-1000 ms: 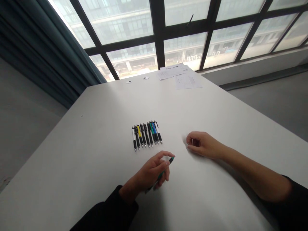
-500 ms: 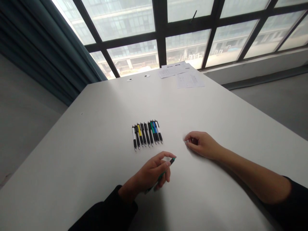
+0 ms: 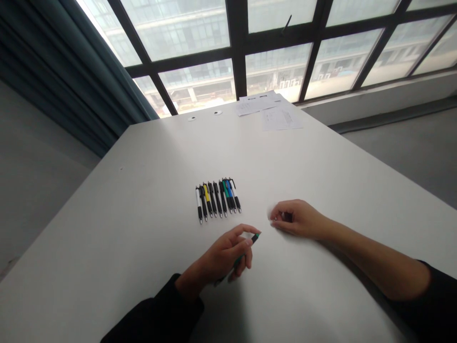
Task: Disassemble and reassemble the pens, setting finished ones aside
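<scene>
My left hand [image 3: 219, 257] is shut on a green-and-black click pen [image 3: 254, 237], which runs through the fingers with its dark end past the fingertips. A few centimetres beyond that hand lies a tidy row of several click pens [image 3: 217, 201] with white, yellow, green, blue and black barrels, side by side on the white table [image 3: 143, 224]. My right hand [image 3: 296, 219] rests to the right of the row, with its fingers curled. Nothing shows in it, though the fingertips are slightly blurred.
Sheets of printed paper [image 3: 274, 112] lie at the table's far end, near two round cable grommets [image 3: 192, 118]. Behind the table stands a large dark-framed window [image 3: 274, 47], with a teal curtain [image 3: 60, 62] on the left. Grey floor [image 3: 403, 157] lies beyond the right edge.
My right hand has shifted slightly down and to the left across the table. My left hand and its pen have stayed almost still, and the row of pens has not moved.
</scene>
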Demonstrator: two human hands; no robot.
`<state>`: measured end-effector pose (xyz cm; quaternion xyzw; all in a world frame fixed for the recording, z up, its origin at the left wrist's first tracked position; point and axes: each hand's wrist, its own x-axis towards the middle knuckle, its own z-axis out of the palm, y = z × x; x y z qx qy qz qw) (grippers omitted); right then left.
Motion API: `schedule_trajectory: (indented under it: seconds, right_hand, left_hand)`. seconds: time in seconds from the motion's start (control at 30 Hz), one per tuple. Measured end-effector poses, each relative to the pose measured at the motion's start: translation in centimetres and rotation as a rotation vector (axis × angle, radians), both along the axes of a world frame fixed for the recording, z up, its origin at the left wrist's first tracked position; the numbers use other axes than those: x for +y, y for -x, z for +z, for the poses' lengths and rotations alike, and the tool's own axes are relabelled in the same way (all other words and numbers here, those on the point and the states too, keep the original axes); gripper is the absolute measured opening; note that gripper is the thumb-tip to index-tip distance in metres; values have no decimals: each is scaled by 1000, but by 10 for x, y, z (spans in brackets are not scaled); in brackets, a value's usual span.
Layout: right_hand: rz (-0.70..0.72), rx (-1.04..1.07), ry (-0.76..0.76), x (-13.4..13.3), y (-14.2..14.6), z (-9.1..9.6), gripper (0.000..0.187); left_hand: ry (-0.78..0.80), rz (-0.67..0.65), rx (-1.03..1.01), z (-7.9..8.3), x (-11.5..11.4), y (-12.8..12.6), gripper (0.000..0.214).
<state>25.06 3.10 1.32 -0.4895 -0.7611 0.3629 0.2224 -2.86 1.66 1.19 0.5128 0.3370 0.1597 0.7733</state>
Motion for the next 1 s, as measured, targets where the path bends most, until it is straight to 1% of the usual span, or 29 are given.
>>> schedule_trajectory:
  seconds: [0.1,0.23,0.37,0.47,0.63,0.8,0.93,1.0]
  right_hand:
    - [16,61,-18,-2,1,0,25]
    - [48,175,-102,-11,11,1,25]
    - [157,163,-153,-21,23,1,26]
    - [187,139,-171,-24,27,2,25]
    - [181,204,-90,-26,27,4,24]
    - [169,232,-87,-28,29,3,19]
    - [179,267,-30,-29,28,10,16]
    - [201,268,19,-30,25,15,12]
  left_hand:
    - [-1,-2,12,-1,0,1,43]
    - [-17,-10,21,-3,0,1,41]
    - [-25,-27,9,-2,-1,1,41]
    - [-21,-33,2,-1,-1,0,39]
    - [-31,-40,28,0,-2,0,42]
    - [-50,-46,13,-4,-2,0,42]
    - [-77,-44,28,-3,-3,-2,42]
    - [-103,-42,65,-1,-5,-3,39]
